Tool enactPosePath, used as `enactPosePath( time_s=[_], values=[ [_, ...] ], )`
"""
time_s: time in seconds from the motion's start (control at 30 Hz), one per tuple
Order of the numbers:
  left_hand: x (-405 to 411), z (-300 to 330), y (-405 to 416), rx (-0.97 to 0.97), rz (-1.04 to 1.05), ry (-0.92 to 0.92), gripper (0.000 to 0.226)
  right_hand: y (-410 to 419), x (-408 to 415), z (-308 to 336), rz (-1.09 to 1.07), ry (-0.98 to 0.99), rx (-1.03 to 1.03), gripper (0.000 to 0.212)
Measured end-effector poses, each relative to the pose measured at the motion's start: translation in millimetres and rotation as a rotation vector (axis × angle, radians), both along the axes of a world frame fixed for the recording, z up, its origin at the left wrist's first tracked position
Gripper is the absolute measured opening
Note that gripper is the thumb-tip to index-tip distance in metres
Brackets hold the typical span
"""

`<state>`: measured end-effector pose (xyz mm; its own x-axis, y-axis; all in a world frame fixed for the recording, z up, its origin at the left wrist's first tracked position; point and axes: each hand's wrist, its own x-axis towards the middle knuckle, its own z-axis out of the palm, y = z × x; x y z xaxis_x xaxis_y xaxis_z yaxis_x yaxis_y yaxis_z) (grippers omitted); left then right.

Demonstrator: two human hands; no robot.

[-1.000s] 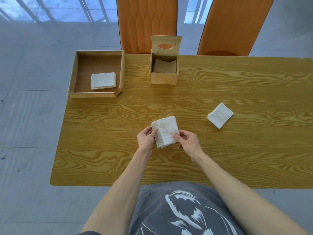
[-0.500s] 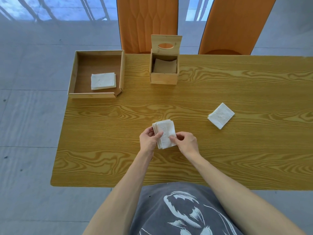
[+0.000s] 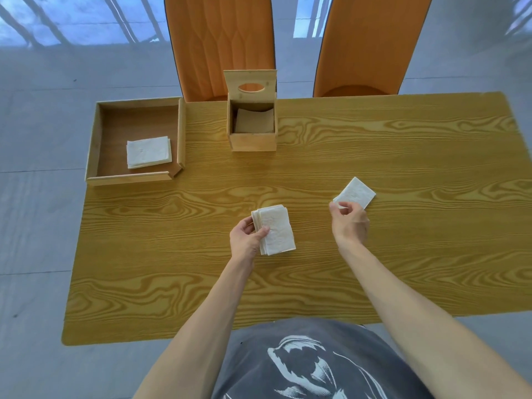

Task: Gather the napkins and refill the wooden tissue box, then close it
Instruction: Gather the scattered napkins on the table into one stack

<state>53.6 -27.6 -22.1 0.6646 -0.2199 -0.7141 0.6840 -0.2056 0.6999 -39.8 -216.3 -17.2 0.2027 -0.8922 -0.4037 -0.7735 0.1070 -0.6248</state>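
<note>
While the left hand (image 3: 247,238) pinches a stack of white folded paper napkins (image 3: 275,229) over the yellow wood-grain table (image 3: 403,156), the right hand (image 3: 349,223) – fingers half-curled, empty – touches a lone white napkin (image 3: 357,192); the open-lidded pale wooden tissue box (image 3: 252,122) stands well beyond.

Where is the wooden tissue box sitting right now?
The wooden tissue box stands at the far edge of the table, lid up, in front of the left orange chair and just right of the wooden tray.
</note>
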Motion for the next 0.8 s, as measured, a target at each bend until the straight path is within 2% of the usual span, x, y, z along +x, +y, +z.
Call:
enactPosePath(
  time_s=[0.17, 0.27, 0.37, 0.43, 0.6, 0.7, 0.8],
  values=[
    [-1, -1, -13, -0.008, -0.011, 0.014, 0.049, -18, -7, -7, -0.171, 0.089, 0.083, 0.051],
    [-2, -2, -17, -0.002, -0.004, 0.025, 0.050, -24, -8, -12, -0.271, 0.127, 0.123, 0.053],
    [-2, -3, -17, 0.000, 0.007, 0.029, 0.050, -30, -7, -19, -0.351, 0.087, 0.156, 0.045],
    [-2, -3, -17, -0.002, 0.017, 0.031, 0.051, -33, -7, -24, -0.376, 0.058, 0.159, 0.032],
    [-1, -6, -16, -0.009, 0.017, 0.039, 0.049, -30, -5, -23, -0.330, -0.003, 0.107, 0.012],
    [-1, -10, -15, -0.025, 0.020, 0.064, 0.048, -21, -7, -18, -0.280, -0.114, 0.081, 0.011],
    [-2, -12, -13, -0.030, 0.019, 0.079, 0.048, -8, -10, -7, -0.233, -0.288, 0.217, 0.015]
  ],
)
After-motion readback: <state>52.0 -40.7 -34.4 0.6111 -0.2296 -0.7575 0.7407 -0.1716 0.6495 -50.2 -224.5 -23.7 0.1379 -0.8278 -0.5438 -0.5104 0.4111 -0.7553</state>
